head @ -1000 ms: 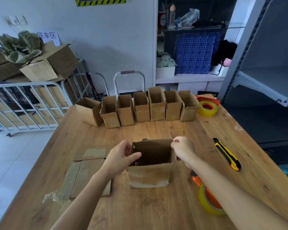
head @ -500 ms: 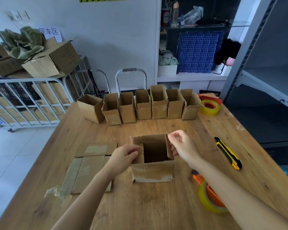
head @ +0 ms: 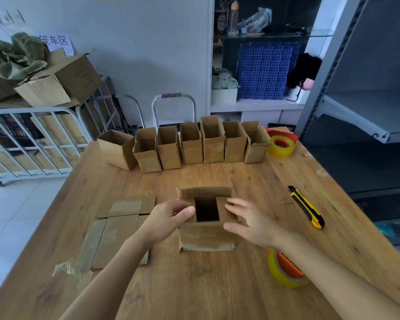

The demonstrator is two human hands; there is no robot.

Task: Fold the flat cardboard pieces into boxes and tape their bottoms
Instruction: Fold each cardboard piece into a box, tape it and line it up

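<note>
Cardboard, frame centre: left grip (head: pixel 171 218) thumbs down on the small brown cardboard box (head: pixel 206 236), clasp unclear, right grip (head: pixel 252 225) spread loose, so press both flaps (head: pixel 221 210) flat.
</note>
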